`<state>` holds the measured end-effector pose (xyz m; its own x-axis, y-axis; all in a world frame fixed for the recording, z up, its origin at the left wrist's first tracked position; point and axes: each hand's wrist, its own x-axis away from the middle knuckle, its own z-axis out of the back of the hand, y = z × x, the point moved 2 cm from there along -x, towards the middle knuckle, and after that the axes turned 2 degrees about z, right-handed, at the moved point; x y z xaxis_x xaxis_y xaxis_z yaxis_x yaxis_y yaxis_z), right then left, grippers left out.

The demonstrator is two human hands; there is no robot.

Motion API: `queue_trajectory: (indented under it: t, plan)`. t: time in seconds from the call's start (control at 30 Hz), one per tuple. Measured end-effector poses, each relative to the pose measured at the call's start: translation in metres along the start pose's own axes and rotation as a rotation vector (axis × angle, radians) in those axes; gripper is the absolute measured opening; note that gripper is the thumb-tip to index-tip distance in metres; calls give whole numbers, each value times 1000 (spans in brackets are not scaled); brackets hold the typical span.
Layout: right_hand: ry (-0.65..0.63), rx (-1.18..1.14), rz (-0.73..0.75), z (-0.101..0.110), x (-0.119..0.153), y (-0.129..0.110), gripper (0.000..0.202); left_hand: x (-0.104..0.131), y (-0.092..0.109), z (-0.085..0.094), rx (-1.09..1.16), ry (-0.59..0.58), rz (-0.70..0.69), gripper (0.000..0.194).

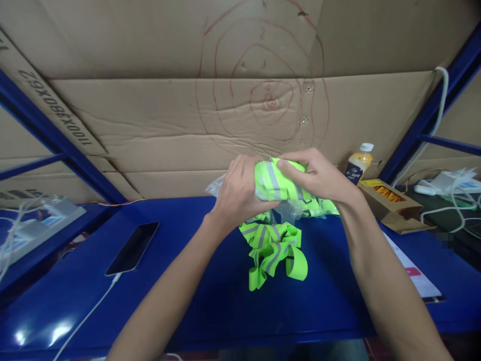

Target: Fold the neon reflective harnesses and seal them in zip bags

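Note:
Both hands hold a folded neon-yellow bundle with grey reflective stripes (276,181) above the blue table. My left hand (240,185) is wrapped round its left end, and clear plastic (216,186) sticks out beside that hand. At the right end, my right hand (310,175) grips the bundle with the thumb across its front. Loose neon-yellow reflective straps (274,245) lie in loops on the table below the hands. More neon-yellow material in clear plastic (321,207) lies behind them, partly hidden by the hands and bundle.
A phone (133,249) with a white cable lies on the blue table (210,311) at left. To the right are a bottle (359,163), an open cardboard box (391,203) and a paper sheet (417,271). Power strips with cables sit at both sides; cardboard (150,110) stands behind.

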<state>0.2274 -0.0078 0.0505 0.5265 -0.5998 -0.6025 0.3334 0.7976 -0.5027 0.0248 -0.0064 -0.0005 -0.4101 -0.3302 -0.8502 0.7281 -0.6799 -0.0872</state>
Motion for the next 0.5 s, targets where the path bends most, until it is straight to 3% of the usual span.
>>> queue_trajectory:
  t: [0.23,0.5]
  plan:
    - [-135,17,-22,6,3,-6,30,2,4,-9,71,-49,26,78]
    - [-3,-138,48,12,2,-2,33,-5,3,11,29,32,100,88]
